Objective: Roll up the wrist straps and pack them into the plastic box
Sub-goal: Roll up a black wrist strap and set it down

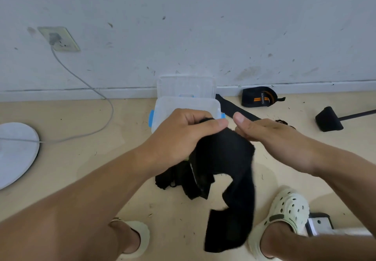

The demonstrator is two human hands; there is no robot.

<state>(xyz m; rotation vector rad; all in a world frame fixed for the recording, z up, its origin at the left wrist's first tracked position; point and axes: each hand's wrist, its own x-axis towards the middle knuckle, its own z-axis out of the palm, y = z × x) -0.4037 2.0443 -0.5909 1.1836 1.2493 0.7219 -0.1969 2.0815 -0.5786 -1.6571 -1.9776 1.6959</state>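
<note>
Black wrist strap pinched in left hand, right hand seemingly flat, fingers straight.

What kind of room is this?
Probably a plain room at home, seen at floor level: a scuffed white wall with a wall socket, a beige floor, and foam clogs on the person's feet.
</note>
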